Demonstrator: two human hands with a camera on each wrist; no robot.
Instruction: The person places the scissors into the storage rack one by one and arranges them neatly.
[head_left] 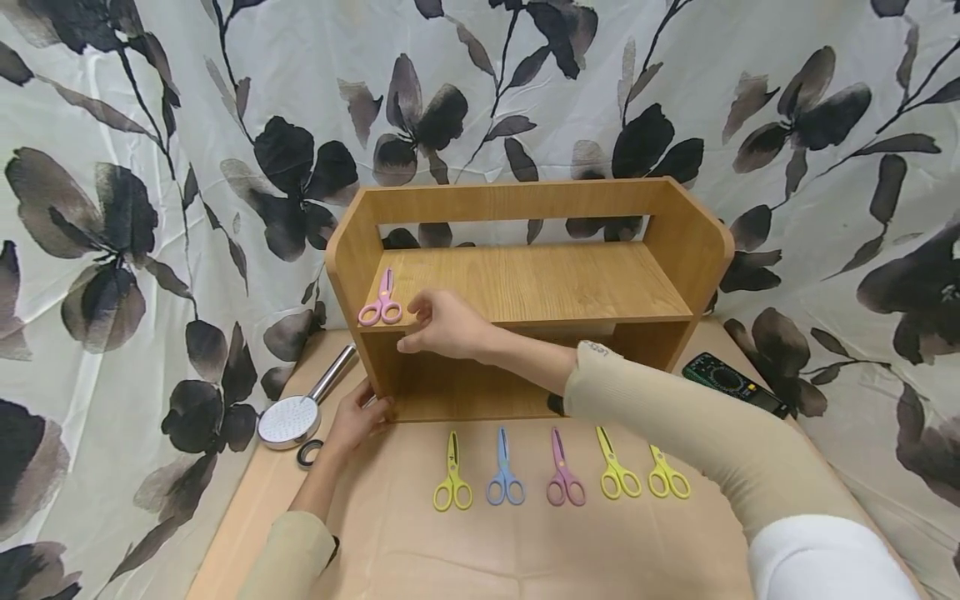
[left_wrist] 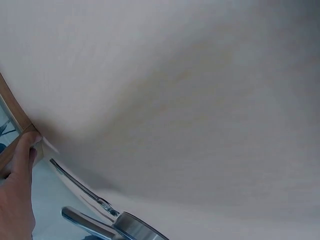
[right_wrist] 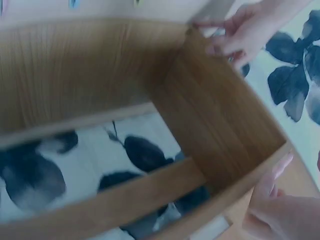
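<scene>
Right hand: the right hand (head_left: 442, 323) hovers at the front edge of the upper board of the wooden shelf (head_left: 540, 283), fingers loosely curled and holding nothing, just beside the pink scissors (head_left: 382, 302).
Pink scissors: they lie flat at the left end of the upper board, handles toward the person, blades pointing to the back.
Left hand: the left hand (head_left: 358, 417) rests against the shelf's lower left front corner, fingertips (left_wrist: 27, 142) touching the wood; the fingers look extended rather than gripping.
On the table: five small scissors lie in a row before the shelf: yellow scissors (head_left: 452, 475), blue scissors (head_left: 505, 482), purple scissors (head_left: 564, 482) and two more yellow pairs (head_left: 637, 475).
Left of the shelf: a chrome shower head (head_left: 294, 413) and a black ring (head_left: 308, 453).
Right of the shelf: a multimeter (head_left: 731, 382).
Backdrop: a floral curtain (head_left: 112, 208).
</scene>
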